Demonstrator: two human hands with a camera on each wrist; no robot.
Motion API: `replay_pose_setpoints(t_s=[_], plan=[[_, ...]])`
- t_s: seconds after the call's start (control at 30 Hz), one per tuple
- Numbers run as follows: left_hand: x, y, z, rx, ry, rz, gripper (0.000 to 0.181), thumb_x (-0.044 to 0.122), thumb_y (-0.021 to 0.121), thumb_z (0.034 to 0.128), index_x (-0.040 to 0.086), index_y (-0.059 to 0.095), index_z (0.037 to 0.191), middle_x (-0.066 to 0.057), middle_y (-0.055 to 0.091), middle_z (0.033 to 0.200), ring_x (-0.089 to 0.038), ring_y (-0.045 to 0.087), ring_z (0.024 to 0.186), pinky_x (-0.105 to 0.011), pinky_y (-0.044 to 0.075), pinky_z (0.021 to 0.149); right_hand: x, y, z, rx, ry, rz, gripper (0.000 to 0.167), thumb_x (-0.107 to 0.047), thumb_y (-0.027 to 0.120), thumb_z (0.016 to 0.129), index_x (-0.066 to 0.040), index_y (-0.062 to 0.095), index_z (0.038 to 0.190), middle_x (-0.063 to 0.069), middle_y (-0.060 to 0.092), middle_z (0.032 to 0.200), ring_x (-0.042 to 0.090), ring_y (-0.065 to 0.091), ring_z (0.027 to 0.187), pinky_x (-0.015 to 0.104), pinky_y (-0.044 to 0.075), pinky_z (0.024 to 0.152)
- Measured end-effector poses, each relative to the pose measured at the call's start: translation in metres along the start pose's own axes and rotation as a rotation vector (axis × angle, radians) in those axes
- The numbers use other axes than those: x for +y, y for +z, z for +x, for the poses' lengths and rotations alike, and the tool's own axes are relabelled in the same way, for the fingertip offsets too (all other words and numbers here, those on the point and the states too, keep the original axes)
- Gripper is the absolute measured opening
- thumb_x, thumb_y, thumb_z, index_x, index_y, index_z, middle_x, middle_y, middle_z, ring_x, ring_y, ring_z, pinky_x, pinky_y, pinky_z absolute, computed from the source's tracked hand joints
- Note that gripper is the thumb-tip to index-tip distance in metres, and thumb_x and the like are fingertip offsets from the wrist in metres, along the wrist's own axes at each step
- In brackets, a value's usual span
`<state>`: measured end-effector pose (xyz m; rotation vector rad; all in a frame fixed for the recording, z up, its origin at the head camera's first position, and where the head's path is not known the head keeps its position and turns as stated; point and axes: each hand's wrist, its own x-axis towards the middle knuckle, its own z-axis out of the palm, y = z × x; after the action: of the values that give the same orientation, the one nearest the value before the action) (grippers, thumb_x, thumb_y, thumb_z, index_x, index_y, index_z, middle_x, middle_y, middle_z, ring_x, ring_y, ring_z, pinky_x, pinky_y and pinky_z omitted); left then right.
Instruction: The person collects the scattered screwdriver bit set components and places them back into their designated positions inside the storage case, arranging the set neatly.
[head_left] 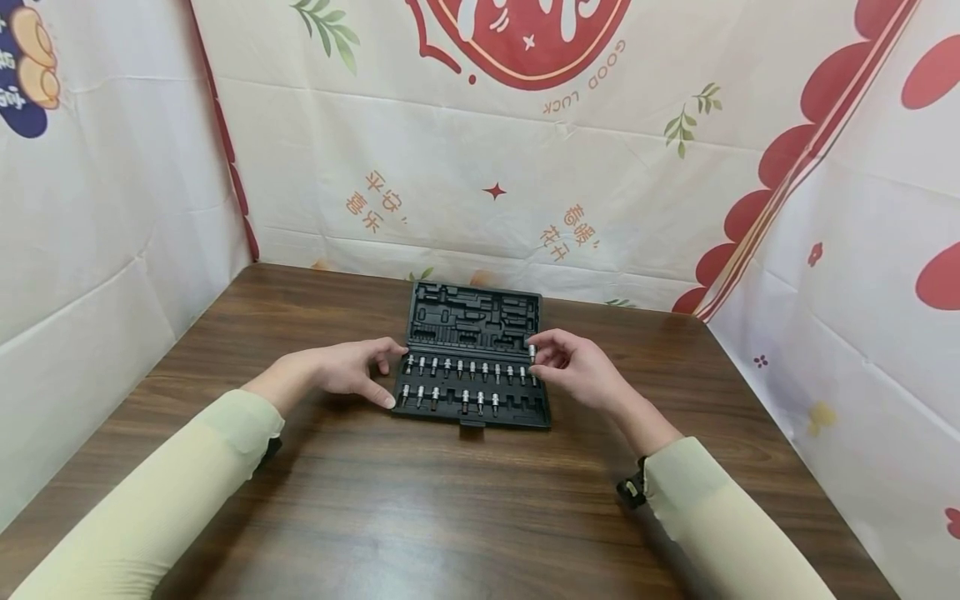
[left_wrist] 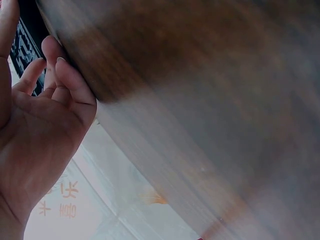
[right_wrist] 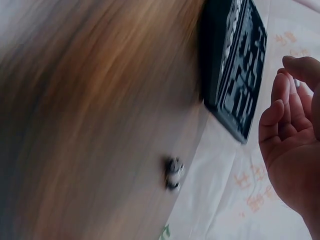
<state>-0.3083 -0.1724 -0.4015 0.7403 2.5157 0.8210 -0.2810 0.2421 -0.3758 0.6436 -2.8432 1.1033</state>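
An open black plastic case [head_left: 471,417] lies on the table, its lid [head_left: 476,312] leaning back. Two rows of silver bit sockets [head_left: 465,398] stand in its lower half, with bare slots at the front right. At the case's left edge is my left hand [head_left: 348,367], thumb at the front corner and index finger near the hinge. My right hand [head_left: 577,367] pinches one bit socket [head_left: 532,353] between thumb and fingertips, above the right end of the back row. The right wrist view shows this hand [right_wrist: 292,135] beside the case, the socket mostly hidden by the fingers.
Small silver pieces [right_wrist: 174,172], blurred, lie on the wooden table [head_left: 420,517] to the right of the case in the right wrist view. A printed cloth [head_left: 450,150] hangs behind the table, with further cloths on both sides.
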Motion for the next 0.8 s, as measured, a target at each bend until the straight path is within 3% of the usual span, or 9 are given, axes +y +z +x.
replay_pose_setpoints(t_s=[0.4,0.8], plan=[[-0.001,0.000,0.002,-0.004,-0.010,0.006,0.094,0.042,0.094,0.0889,0.011,0.045,0.163,-0.014,0.063,0.130,-0.030,0.059,0.123,-0.050,0.045,0.109,-0.025,0.033,0.018,-0.094,-0.054,0.025,0.042,-0.015,0.079,0.102,-0.005,0.070,0.141,0.002,0.074,0.105,0.017,0.062,0.085,0.028,0.049,0.071],[-0.002,-0.001,0.001,-0.010,-0.013,0.015,0.096,0.044,0.093,0.0888,0.012,0.044,0.164,-0.015,0.063,0.132,-0.032,0.059,0.125,-0.053,0.045,0.110,-0.049,0.065,0.029,-0.205,-0.023,-0.027,0.037,-0.022,0.083,0.100,-0.012,0.073,0.134,-0.003,0.074,0.107,0.014,0.061,0.084,0.029,0.050,0.074]])
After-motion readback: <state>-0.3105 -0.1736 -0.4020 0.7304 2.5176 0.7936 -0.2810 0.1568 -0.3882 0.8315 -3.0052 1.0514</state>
